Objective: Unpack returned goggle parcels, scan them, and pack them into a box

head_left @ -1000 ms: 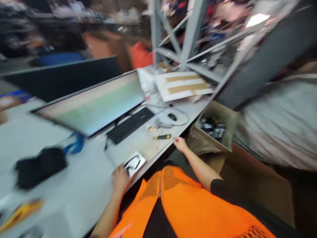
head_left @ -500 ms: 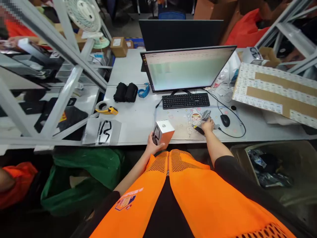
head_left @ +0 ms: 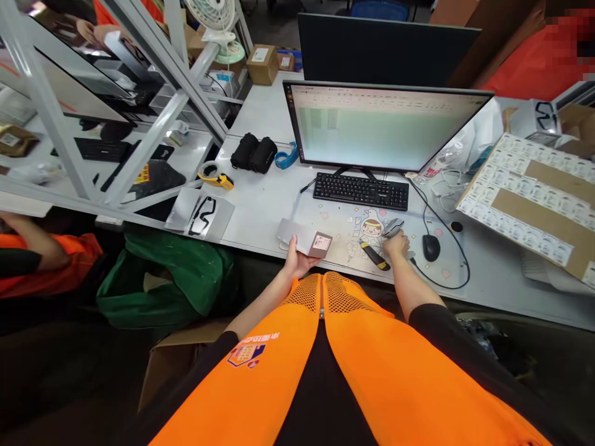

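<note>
Box [head_left: 307,236] gripped by left hand [head_left: 298,263] near desk [head_left: 260,214] edge, right hand [head_left: 396,245] clasping scanner [head_left: 393,227], cutter [head_left: 375,256] in gap between.

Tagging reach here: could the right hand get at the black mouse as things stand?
Probably yes: the mouse lies just beside the right hand, nothing standing between, though that hand holds the gray scanner.

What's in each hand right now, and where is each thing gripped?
The left hand holds a small box by its near side, thumb over the edge. The right hand grips a grey scanner around the middle, mostly hiding that part.
</note>
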The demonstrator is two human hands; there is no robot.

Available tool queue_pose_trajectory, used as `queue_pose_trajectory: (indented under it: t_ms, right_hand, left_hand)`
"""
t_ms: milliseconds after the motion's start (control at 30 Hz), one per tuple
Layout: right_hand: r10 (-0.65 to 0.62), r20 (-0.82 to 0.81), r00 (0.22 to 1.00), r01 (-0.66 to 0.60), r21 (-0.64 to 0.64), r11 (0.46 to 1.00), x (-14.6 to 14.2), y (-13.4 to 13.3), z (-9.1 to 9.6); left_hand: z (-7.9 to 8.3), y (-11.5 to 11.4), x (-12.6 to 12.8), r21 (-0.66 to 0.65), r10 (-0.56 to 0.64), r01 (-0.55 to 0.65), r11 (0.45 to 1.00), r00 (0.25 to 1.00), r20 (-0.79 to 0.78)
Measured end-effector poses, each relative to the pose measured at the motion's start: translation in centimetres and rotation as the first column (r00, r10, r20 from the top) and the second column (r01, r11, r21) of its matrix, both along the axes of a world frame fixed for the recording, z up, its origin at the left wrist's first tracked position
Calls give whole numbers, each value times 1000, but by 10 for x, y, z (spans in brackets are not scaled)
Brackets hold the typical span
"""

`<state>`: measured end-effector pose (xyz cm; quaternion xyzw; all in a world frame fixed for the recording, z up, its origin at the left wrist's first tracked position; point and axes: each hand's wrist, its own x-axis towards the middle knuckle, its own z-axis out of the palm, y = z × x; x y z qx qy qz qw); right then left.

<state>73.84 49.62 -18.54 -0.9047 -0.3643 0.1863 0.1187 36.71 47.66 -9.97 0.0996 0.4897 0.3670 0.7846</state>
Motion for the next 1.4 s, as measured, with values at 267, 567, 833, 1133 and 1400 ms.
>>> queue_pose_trajectory:
  t_ms: [267,567,833,1133,1400]
  right_hand:
    - [614,-411,674,-541,292,789,-24,-48,76]
    - [700,-368,613,-604,352,715,-40,-52,95]
    - [406,-139,903,-410,-1,912,19,-15,25]
    - [268,-47,962,-268,-7,963,31,3,-16]
    - [154,-174,973,-148,46,988,62,28,4]
  left_hand:
    - [-20,3,28,23,54,-53,998,998,-43]
    - [-31,10,49,33,7,-5,999,997,-75]
    - [-39,9,25,37,15,4,999,863,-504]
    - [-27,24,-39,71,57,170,983,86,-995]
    - [-42,38,-47,-139,-63,293,946,-256,-965]
